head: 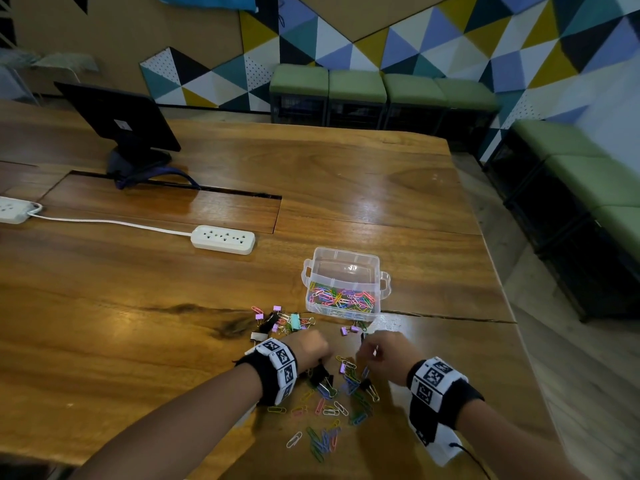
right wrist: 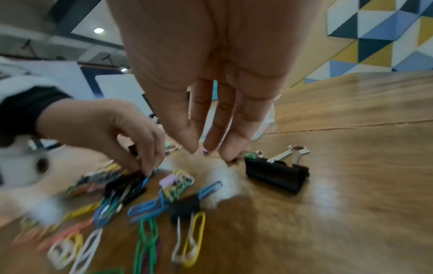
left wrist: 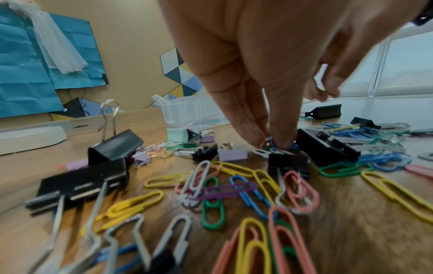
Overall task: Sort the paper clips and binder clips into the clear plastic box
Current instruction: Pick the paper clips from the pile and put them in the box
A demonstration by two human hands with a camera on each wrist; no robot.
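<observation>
The clear plastic box (head: 375, 263) stands open on the wooden table, its near compartment holding coloured paper clips (head: 341, 297). Loose paper clips (head: 325, 408) and black, lilac and mint binder clips (head: 294, 320) lie scattered in front of it. My left hand (left wrist: 271, 143) reaches down into the pile and pinches a pink and a blue paper clip beside a black binder clip (left wrist: 328, 148). My right hand (right wrist: 208, 150) points its bunched fingers down next to another black binder clip (right wrist: 276, 174). In the left wrist view, a pale clip shows between the right hand's (left wrist: 325, 90) fingers.
A white power strip (head: 223, 239) with its cord lies left of the box, a second one (head: 12, 209) at the far left. A dark monitor (head: 121, 119) stands at the back left. The table's edge runs close on the right; green stools (head: 381, 88) line the wall.
</observation>
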